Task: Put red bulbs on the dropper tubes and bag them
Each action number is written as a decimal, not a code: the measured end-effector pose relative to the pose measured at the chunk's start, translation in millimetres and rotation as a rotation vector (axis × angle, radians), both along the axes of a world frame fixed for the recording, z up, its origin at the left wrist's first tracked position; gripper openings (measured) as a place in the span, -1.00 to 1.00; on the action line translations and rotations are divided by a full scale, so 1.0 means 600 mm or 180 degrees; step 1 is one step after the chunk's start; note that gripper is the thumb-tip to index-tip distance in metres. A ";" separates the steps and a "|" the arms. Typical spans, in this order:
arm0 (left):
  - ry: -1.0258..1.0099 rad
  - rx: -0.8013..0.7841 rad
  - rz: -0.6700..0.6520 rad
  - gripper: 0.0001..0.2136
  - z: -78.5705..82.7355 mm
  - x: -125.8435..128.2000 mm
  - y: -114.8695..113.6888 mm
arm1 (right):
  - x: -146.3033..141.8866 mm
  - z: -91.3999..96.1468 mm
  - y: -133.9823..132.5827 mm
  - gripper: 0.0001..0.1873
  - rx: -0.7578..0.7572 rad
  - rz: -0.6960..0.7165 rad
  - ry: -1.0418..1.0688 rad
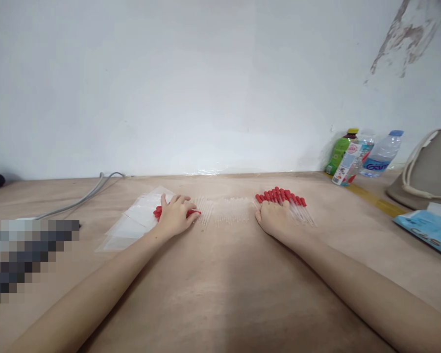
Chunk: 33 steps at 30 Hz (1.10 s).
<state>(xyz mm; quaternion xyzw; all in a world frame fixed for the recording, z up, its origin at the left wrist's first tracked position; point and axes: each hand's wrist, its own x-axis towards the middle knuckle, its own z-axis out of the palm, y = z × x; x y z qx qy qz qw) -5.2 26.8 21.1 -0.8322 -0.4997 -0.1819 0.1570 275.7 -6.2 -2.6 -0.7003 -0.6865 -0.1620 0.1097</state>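
Note:
My left hand (177, 213) is over a small pile of red rubber bulbs (157, 212), its outer fingers spread. One red bulb lies between its thumb and index finger, its narrow end pointing right. Right beside that hand starts a row of thin clear tubes (230, 210) lying side by side on the table. My right hand (274, 215) rests with curled fingers at the right end of the row, on the near side of several droppers with red bulbs (281, 194). Whatever its fingers pinch is hidden from view.
Clear plastic bags (132, 220) lie partly under my left hand. A grey cable (84, 198) runs across the back left. At the back right stand a green bottle (338, 154), a carton (347, 164) and a water bottle (384, 154), near a grey bag (431, 162) and a blue packet (428, 230).

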 end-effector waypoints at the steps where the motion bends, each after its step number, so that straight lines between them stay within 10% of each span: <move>1: 0.0065 0.0047 -0.0070 -0.80 0.000 0.003 0.003 | 0.000 -0.003 0.001 -0.71 0.0102 0.0001 -0.0013; 7: -0.0225 0.0266 -0.0552 -0.83 -0.004 0.025 -0.010 | 0.001 -0.017 0.007 -0.74 0.0716 0.0249 0.0097; 17: -0.0749 -0.0091 -0.0846 -0.80 -0.034 0.066 -0.055 | -0.035 -0.021 -0.017 -0.76 0.0903 0.2282 0.1068; 33: -0.1525 -0.0507 -0.1422 -0.81 -0.037 0.071 -0.057 | -0.050 -0.010 -0.038 -0.75 0.0421 0.2534 0.1103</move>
